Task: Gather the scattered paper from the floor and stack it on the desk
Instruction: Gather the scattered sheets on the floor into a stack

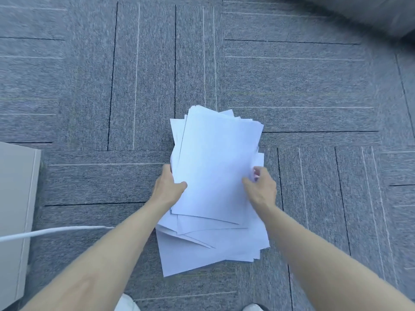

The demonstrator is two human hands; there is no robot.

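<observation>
Beige cabinet panel [15, 221] at the far left, a white cable [56, 231] trailing across the grey carpet [314, 86] toward the person's left forearm. Left hand [167, 187] clamps the uneven stack of white paper [215, 176] by its left edge, thumb on top and fingers tucked beneath. Right hand [261, 187] pinches the right edge, thumb pressing the top sheet, fingers curled at the side.

The floor [303, 86] was grey carpet tile crossed with thin dark and pale lines. A white cable [56, 232] lay across it at the left, running up to a beige cabinet [15, 209] that stood at that edge. Whether the paper pile [213, 243] touched the carpet could not be told.
</observation>
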